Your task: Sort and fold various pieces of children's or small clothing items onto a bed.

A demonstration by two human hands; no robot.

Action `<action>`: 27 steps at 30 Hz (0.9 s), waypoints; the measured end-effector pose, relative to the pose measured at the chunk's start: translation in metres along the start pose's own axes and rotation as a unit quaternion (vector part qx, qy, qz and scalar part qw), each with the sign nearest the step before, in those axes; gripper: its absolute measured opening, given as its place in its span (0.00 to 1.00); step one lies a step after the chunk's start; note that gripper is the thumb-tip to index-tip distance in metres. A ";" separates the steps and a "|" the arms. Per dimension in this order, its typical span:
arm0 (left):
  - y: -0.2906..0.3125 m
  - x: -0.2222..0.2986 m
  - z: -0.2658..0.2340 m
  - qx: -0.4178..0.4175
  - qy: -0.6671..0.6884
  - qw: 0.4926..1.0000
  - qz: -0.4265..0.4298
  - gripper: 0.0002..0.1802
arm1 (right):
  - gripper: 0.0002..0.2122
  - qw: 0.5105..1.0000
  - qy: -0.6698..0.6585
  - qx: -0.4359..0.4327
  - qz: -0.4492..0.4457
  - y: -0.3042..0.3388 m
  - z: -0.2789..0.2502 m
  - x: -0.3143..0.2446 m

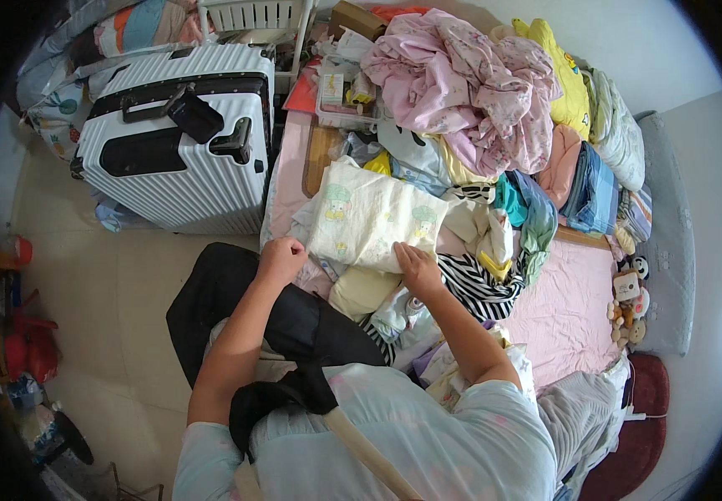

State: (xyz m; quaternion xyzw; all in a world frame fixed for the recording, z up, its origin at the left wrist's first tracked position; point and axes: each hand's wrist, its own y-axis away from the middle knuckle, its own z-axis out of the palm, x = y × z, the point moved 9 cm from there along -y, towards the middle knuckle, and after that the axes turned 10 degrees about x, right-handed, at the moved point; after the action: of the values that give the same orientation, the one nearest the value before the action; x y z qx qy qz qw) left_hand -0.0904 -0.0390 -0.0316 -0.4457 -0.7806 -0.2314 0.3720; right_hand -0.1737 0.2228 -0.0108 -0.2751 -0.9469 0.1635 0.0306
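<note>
A folded cream cloth (375,219) with pale green and yellow cartoon prints lies on the heap of clothes in front of me. My right hand (418,269) rests at its near right edge, fingers stretched over the fabric. Beside the cloth's left edge, my left hand (281,260) is closed with its fingers curled in; whatever they may hold is hidden. Under and around the cloth are a pale yellow garment (364,290), a black-and-white striped garment (484,288) and other crumpled clothes.
A large white suitcase (181,138) stands at the left, by the bed. Pink floral bedding (469,83) is heaped at the far side, near a yellow pillow (567,83) and folded blue fabric (592,190). Small plush toys (630,301) sit along the right edge.
</note>
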 end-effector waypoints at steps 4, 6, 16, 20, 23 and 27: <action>0.008 0.006 0.007 -0.025 -0.054 0.998 0.005 0.10 | 0.23 0.997 -0.061 0.024 0.035 -0.005 0.003 0.014; 0.007 0.002 0.010 -0.019 -0.075 0.997 -0.003 0.10 | 0.30 0.994 -0.088 -0.027 0.067 -0.010 0.008 0.017; 0.006 0.014 0.007 0.056 -0.129 0.990 0.011 0.12 | 0.29 0.989 -0.087 -0.058 0.108 -0.014 0.005 0.021; 0.009 0.014 0.010 0.021 -0.149 0.988 -0.017 0.12 | 0.29 0.988 -0.091 -0.057 0.114 -0.011 0.009 0.025; 0.008 0.020 0.011 0.054 -0.149 0.986 0.043 0.12 | 0.29 0.987 -0.097 -0.055 0.114 -0.012 0.009 0.023; 0.004 0.020 0.011 0.074 -0.123 0.988 0.058 0.09 | 0.28 0.992 -0.074 -0.052 0.088 -0.009 0.013 0.022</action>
State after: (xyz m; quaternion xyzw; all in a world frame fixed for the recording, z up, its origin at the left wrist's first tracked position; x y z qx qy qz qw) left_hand -0.0970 -0.0189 -0.0220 -0.4869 -0.8082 -0.0945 0.3175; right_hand -0.1988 0.2236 -0.0205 -0.3461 -0.9257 0.1360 -0.0687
